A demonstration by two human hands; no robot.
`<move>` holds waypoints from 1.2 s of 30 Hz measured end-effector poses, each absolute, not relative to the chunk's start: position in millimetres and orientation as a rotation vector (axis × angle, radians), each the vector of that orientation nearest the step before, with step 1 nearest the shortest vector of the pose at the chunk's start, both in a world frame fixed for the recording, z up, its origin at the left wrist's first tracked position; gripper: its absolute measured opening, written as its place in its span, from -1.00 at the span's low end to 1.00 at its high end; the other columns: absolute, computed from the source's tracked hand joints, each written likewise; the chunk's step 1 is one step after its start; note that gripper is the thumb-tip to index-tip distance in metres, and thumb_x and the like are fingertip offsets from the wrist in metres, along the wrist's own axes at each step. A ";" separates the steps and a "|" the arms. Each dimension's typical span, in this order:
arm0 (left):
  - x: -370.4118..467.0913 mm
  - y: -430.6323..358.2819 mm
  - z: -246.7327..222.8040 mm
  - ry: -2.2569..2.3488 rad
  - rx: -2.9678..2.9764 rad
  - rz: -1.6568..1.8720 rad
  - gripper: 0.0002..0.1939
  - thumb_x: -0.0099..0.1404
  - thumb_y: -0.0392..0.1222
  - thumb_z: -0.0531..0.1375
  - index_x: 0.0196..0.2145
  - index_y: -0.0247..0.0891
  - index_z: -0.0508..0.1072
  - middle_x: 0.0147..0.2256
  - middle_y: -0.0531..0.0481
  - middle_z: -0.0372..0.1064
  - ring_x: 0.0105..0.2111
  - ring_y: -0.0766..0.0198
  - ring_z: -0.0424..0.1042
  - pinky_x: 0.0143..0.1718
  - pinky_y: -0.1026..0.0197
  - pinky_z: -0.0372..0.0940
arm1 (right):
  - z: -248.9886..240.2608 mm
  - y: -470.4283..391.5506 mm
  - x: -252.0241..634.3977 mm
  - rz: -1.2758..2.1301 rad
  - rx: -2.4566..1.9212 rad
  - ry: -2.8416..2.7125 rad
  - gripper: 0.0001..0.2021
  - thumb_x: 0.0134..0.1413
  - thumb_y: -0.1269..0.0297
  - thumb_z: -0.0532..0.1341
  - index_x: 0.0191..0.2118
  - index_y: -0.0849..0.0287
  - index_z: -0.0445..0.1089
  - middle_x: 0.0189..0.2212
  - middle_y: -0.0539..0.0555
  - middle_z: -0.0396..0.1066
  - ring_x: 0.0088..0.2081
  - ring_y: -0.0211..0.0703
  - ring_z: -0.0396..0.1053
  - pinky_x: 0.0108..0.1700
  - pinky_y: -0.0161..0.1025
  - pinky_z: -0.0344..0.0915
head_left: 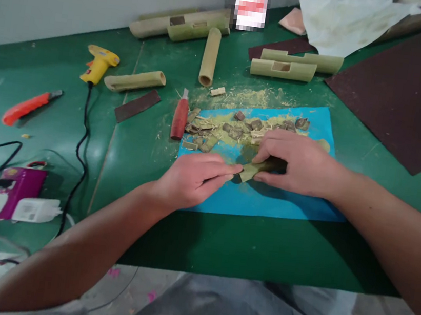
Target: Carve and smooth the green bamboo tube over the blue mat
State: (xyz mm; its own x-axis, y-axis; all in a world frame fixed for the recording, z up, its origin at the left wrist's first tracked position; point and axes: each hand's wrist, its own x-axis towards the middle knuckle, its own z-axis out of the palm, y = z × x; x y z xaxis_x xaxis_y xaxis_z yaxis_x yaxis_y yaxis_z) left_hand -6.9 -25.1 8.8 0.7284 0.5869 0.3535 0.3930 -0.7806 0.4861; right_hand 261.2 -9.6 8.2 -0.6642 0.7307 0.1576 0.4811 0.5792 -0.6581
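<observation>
Over a blue sheet [212, 199] on the green table, my right hand [297, 161] grips a short olive-green bamboo piece [249, 172] between thumb and fingers; its far part is hidden in the palm's shadow. My left hand [198, 176] is closed in a pinch, its fingertips against the piece's left end. Whatever small thing those fingertips hold is hidden. Behind the hands, bamboo dust and several dark scraps [233, 129] cover the sheet. A red-handled knife [179, 118] lies just left of them, its blade pointing away from me.
Cut bamboo tubes [210, 56] lie at the back, some with notches [283, 69]. A yellow glue gun [100, 64], an orange cutter [26, 107] and a purple power box [15, 191] with cords are at left. Dark brown sandpaper-like sheets [405, 95] lie at right.
</observation>
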 end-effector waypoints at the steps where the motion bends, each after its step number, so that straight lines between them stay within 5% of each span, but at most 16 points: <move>1: -6.5 -25.5 8.5 0.755 2.553 0.712 -0.73 0.56 -0.24 0.14 0.01 -0.27 0.64 -0.29 -0.05 0.61 -0.32 0.30 0.59 -0.25 0.33 0.46 | 8.1 -9.7 261.2 0.820 -0.977 -2.398 -0.84 0.12 0.16 0.33 -0.35 0.08 0.38 -0.33 0.04 0.37 -0.20 -0.05 0.34 -0.20 -0.14 0.20; 36: -10.6 -18.1 9.6 0.708 2.520 0.633 -0.73 0.55 -0.21 0.13 -0.01 -0.22 0.65 -0.27 -0.05 0.63 -0.30 0.29 0.62 -0.26 0.32 0.47 | 8.1 -10.8 261.7 0.783 -1.002 -2.407 -0.85 0.11 0.19 0.34 -0.34 0.06 0.37 -0.32 0.03 0.39 -0.20 -0.05 0.37 -0.21 -0.14 0.23</move>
State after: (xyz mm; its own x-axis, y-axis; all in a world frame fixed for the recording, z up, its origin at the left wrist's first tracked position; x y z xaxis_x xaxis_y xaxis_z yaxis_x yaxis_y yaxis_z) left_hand -10.6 -18.1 9.6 0.7635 0.5696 0.3042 0.3657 -0.7696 0.5234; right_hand 261.7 -10.8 8.1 -0.6539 0.7400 0.1576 0.5058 0.5824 -0.6364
